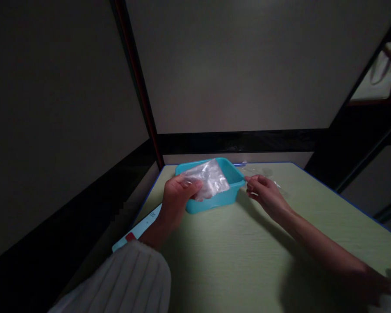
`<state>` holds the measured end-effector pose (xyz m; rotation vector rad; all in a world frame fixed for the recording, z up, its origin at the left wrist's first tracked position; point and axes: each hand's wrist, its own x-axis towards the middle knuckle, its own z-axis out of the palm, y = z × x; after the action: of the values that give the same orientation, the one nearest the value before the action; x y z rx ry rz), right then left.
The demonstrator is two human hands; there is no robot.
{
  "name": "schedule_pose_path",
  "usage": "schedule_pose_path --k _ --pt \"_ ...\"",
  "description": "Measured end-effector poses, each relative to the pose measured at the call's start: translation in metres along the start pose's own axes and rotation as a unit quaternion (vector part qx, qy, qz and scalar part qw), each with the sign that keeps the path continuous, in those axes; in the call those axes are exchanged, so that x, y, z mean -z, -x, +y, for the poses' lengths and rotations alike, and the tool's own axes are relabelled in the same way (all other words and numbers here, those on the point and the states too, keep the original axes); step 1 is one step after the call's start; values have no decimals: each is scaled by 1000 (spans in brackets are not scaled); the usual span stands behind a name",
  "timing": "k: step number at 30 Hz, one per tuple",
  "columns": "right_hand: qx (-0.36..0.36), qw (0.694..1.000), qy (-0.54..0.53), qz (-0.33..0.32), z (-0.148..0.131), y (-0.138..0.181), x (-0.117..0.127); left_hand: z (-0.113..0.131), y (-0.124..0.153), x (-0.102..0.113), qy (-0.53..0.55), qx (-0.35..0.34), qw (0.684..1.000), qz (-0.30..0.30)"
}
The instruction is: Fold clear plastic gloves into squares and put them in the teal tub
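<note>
Fingers [193,188] pinch plastic [214,177] over a blue-edged table [221,261] beside dim walls [237,69].

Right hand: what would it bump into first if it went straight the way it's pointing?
Probably the turquoise tub, at its right end: the right hand points that way. I can't tell if they already touch.
</note>
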<state>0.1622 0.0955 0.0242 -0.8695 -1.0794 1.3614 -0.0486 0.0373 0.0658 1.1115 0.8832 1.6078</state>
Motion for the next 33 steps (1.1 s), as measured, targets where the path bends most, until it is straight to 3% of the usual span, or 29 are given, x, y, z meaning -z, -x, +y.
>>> schedule_pose_path --k 2,4,6,10,14,18,20,23,25,28,33 --pt "69 996 20 48 -5 8 -8 -2 3 -2 -13 1 1000 4" --pt "120 991 42 51 -12 18 -18 -3 6 -5 -25 7 1000 -1" --pt "170 982 83 -28 -18 29 -30 -3 8 -7 -38 13 999 -6" --pt "133 978 81 -140 -22 43 -48 -6 12 -7 -66 16 998 4" --pt "95 983 75 -138 -20 41 -55 -9 14 -6 -92 17 996 7" --pt "103 985 59 -126 -23 31 -54 -1 11 -3 -122 22 992 11" --pt "121 984 58 -118 -28 25 -51 6 3 3 -152 -12 987 51" --pt "161 980 68 -96 -36 14 -42 10 -17 22 -232 -87 949 194" --pt "189 976 76 -72 -39 7 -35 6 -31 36 -259 -48 940 216" --pt "209 973 88 -38 -43 -1 -25 -7 -43 50 -257 13 946 197" --pt "222 969 108 -15 -49 -8 -15 -21 -41 48 -224 97 962 124"
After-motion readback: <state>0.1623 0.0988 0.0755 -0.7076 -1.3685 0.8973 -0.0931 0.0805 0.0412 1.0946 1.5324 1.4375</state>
